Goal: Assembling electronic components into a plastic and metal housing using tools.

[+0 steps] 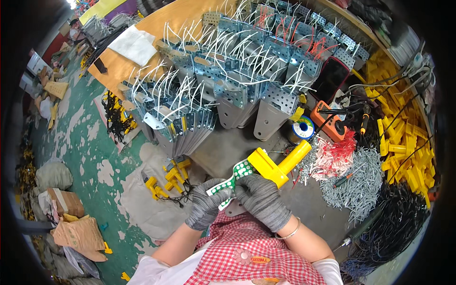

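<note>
At six o'clock on the bench, the gloved left hand (205,209) and right hand (262,199) both grip a green-and-white perforated circuit strip (233,178) joined to a yellow plastic T-shaped housing (277,164), apparently mid-fitting, wanting steady alignment next.

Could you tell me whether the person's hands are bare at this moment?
No, both the left hand and the right hand wear grey knitted gloves.
</note>
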`<action>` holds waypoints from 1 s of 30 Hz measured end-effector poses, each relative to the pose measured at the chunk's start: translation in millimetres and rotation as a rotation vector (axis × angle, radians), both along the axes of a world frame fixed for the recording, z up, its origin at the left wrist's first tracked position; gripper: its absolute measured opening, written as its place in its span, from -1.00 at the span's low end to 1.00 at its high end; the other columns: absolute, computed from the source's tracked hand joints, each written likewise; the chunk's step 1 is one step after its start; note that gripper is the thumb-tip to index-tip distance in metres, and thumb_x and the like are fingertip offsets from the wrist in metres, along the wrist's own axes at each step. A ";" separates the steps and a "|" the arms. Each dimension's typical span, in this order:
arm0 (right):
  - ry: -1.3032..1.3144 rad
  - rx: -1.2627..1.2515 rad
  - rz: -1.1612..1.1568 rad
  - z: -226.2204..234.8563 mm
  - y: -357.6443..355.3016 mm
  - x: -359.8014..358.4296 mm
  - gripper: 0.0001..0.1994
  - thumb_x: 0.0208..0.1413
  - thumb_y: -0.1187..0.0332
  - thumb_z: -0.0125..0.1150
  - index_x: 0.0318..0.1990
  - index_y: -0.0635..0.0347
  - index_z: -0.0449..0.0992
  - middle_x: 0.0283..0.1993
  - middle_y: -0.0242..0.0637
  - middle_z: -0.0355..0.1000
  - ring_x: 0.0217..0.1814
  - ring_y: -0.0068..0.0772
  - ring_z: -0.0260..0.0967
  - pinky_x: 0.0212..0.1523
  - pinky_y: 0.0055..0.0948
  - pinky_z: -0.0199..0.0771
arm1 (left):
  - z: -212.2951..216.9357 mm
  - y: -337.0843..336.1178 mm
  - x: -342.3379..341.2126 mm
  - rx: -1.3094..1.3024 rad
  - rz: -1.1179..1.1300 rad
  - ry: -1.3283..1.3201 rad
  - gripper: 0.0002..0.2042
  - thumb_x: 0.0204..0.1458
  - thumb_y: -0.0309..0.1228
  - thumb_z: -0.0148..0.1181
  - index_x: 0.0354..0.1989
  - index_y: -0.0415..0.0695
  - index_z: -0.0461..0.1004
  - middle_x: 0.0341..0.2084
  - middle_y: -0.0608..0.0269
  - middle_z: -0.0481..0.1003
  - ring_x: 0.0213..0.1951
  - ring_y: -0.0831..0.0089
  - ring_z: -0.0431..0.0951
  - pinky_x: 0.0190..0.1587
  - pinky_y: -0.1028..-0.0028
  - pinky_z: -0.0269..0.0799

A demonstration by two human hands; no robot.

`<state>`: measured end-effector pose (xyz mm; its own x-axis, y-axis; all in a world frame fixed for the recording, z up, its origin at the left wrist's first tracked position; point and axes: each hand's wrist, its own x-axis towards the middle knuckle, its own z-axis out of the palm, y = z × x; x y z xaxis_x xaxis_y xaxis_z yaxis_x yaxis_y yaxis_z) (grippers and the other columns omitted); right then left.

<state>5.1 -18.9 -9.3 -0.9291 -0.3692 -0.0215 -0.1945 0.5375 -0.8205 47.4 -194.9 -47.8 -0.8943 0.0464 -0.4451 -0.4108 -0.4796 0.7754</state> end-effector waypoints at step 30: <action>0.453 0.553 0.118 24.6 95.4 -75.1 -0.86 -0.11 0.19 0.39 -0.33 -0.19 0.68 -0.05 -0.38 0.37 0.10 -0.10 0.19 0.13 0.01 0.10 | 42.1 -7.9 -18.7 -1.588 0.234 0.864 -0.52 -0.07 -0.37 0.36 0.09 -0.15 0.45 -0.07 0.03 0.38 0.02 0.06 0.33 0.12 0.09 0.21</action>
